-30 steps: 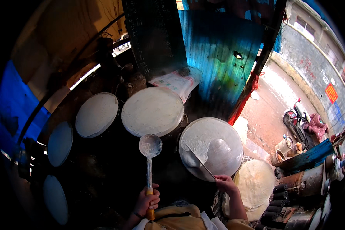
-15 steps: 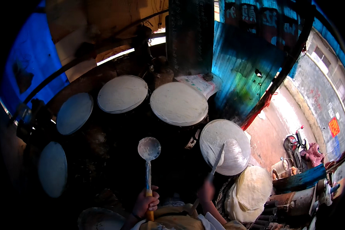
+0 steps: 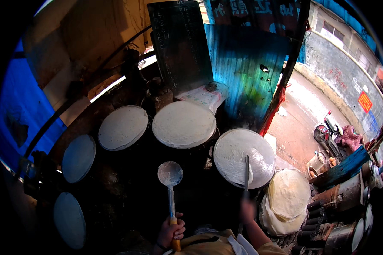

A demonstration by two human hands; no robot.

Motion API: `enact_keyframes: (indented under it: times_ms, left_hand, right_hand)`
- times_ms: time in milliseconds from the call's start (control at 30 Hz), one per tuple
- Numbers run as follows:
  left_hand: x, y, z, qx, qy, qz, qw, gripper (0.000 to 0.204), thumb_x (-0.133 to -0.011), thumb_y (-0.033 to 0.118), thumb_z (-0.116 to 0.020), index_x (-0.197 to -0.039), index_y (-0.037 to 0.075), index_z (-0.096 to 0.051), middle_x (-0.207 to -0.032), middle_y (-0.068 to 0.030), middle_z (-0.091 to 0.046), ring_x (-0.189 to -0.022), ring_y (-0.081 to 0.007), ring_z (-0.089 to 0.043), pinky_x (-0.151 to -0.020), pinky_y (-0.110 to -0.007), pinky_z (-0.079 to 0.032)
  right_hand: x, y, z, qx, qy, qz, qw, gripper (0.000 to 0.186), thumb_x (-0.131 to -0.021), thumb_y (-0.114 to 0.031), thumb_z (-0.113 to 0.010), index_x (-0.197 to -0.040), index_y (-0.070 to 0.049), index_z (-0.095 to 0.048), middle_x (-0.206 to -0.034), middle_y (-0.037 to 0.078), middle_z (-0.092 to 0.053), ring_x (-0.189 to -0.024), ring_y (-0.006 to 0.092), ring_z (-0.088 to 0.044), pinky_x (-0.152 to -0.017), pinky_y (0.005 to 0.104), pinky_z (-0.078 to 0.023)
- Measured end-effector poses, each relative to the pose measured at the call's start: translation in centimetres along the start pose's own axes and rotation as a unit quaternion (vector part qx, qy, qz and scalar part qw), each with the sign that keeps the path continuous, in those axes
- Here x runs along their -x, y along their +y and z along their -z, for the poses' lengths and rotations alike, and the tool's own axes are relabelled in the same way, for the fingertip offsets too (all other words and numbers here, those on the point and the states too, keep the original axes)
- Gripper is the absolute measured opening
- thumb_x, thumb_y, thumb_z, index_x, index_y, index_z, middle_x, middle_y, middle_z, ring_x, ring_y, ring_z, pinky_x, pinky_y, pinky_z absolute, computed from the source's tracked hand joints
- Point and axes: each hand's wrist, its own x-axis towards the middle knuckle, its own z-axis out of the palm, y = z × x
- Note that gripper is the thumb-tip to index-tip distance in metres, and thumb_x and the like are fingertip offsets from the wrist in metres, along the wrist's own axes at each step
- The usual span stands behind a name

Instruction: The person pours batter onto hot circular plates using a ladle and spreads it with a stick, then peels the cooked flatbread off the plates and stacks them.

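My left hand (image 3: 172, 229) is closed around the yellow handle of a ladle (image 3: 170, 173), whose whitish, batter-coated bowl stands over the dark middle. In my right hand (image 3: 247, 211), blurred by motion, is a long, narrow spatula (image 3: 247, 172). Its blade lies on the white batter sheet (image 3: 230, 151) covering the nearest round griddle on the right. A smooth, shiny wet patch spreads beside the blade, with a little lump of batter along its edge. Just right of that griddle sits a stack of thin, pale round pancakes (image 3: 289, 193).
More round griddles coated white curve away to the left: one at the back (image 3: 184, 124), another beside it (image 3: 123, 127), and two at the far left. Behind them a dark chalkboard (image 3: 181, 46) leans near blue metal sheeting. Dark cylinders (image 3: 315, 221) lie at lower right; a scooter stands outside.
The whole view has tilted and shifted. The spatula's blade has swung from a slant to nearly upright on the batter, still at the shiny patch. The ladle stays in my left hand.
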Motion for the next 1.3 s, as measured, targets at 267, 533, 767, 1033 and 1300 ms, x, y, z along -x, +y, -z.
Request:
enact_keyframes:
  times_ms: [267,533,767,1033,1300]
  left_hand:
    - [-3.5,0.3,-3.5,-0.022,-0.048,0.039,0.998,0.04,-0.077,-0.006,-0.048,-0.115,0.006,-0.043,-0.075,-0.0031,-0.044,-0.05,-0.0053,-0.038,-0.04,-0.017,-0.033]
    - [-5.9,-0.2,-4.3,-0.061,-0.045,0.06,0.995,0.042,-0.075,-0.007,-0.048,-0.115,0.006,-0.043,-0.077,-0.0033,-0.046,-0.051,-0.0049,-0.039,-0.04,-0.017,-0.033]
    - [-6.2,0.5,-5.7,-0.1,-0.014,0.064,0.993,0.042,-0.075,-0.008,-0.047,-0.114,0.007,-0.044,-0.074,-0.0036,-0.045,-0.048,-0.0049,-0.038,-0.038,-0.016,-0.034]
    - [-6.7,0.2,-6.8,-0.105,-0.009,0.056,0.993,0.038,-0.08,-0.001,-0.047,-0.117,0.007,-0.042,-0.07,-0.003,-0.043,-0.046,-0.0057,-0.037,-0.037,-0.016,-0.033]
    - [-8.2,-0.5,-7.2,-0.102,-0.069,0.055,0.991,0.034,-0.087,0.007,-0.05,-0.12,0.009,-0.043,-0.075,-0.0004,-0.04,-0.051,-0.005,-0.036,-0.037,-0.015,-0.033]
  right_hand:
    - [4.3,1.0,-4.5,-0.269,-0.019,-0.133,0.954,0.019,-0.092,-0.023,-0.045,-0.078,-0.011,-0.051,-0.052,-0.002,-0.038,-0.039,0.01,-0.038,-0.032,0.0271,-0.033]
    - [-0.3,2.4,5.2,-0.293,-0.012,-0.279,0.914,0.014,-0.089,-0.017,-0.045,-0.082,-0.008,-0.054,-0.058,0.003,-0.048,-0.048,0.017,-0.048,-0.046,0.0319,-0.04]
    - [0.5,4.2,8.7,-0.272,-0.107,-0.227,0.929,0.016,-0.082,-0.01,-0.048,-0.095,-0.006,-0.057,-0.073,0.01,-0.056,-0.063,0.0221,-0.054,-0.057,0.0365,-0.044]
    - [2.2,3.8,8.3,-0.201,-0.006,-0.255,0.946,0.025,-0.085,-0.015,-0.052,-0.108,-0.012,-0.058,-0.065,0.014,-0.055,-0.065,0.0187,-0.06,-0.061,0.0342,-0.046]
    - [-11.7,12.2,5.8,-0.097,0.018,-0.419,0.903,0.032,-0.085,-0.021,-0.052,-0.115,-0.011,-0.056,-0.08,0.017,-0.063,-0.081,0.0225,-0.062,-0.073,0.0338,-0.049]
